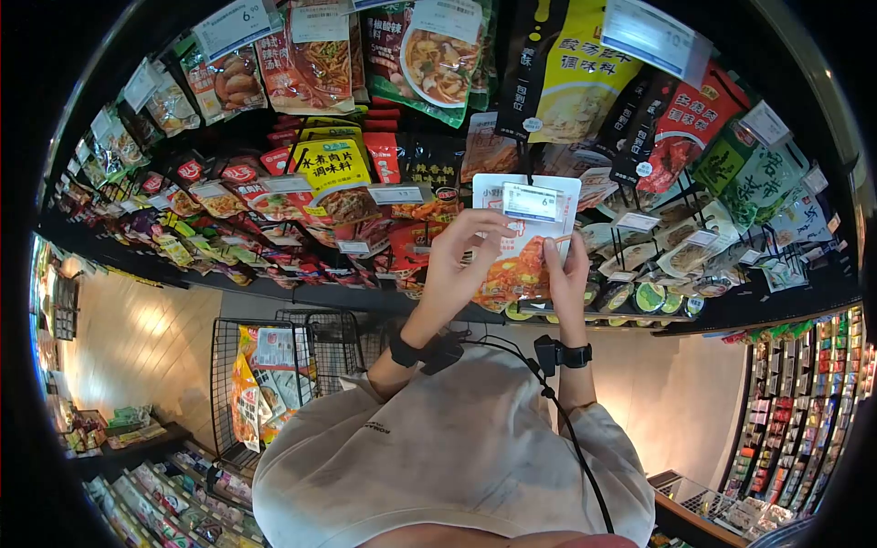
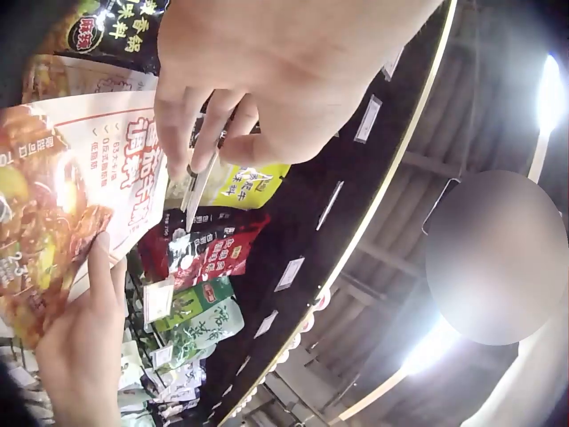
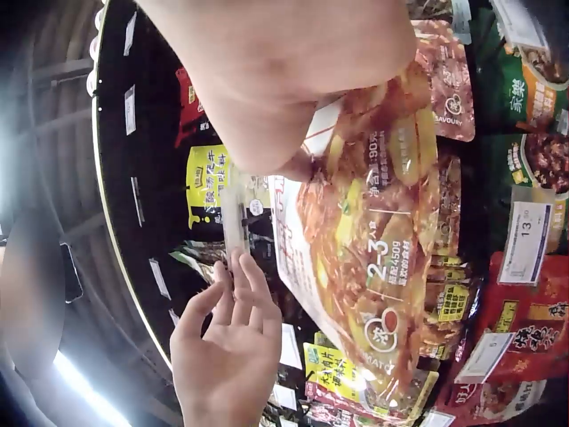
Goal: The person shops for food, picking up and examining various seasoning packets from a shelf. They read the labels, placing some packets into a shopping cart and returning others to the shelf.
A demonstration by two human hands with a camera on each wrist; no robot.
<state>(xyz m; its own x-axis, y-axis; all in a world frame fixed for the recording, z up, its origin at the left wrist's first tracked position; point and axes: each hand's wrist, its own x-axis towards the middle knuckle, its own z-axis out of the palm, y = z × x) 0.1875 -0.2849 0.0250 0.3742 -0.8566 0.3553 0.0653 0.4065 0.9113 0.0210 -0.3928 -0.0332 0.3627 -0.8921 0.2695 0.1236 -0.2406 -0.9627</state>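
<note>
A white and orange-red seasoning pouch point(image 1: 519, 269), printed with a picture of food, is held upright in front of the shelf. My right hand point(image 1: 566, 274) grips its right side, thumb on the printed front, as the left wrist view shows at the lower left. A clear-cased price tag point(image 1: 533, 202) overlaps the pouch's top in the head view. The fingertips of my left hand point(image 1: 468, 254) pinch the near edge of that tag; in the right wrist view the left hand point(image 3: 227, 342) has its fingers bent at the tag's end point(image 3: 235, 222).
Hanging seasoning packs surround the hands, among them a yellow pouch point(image 1: 580, 73), a red pouch point(image 1: 683, 128) and another yellow pack point(image 1: 333, 173). More price tags point(image 1: 397, 194) jut out from the hooks. A wire cart point(image 1: 219, 384) holding packages stands behind at the left.
</note>
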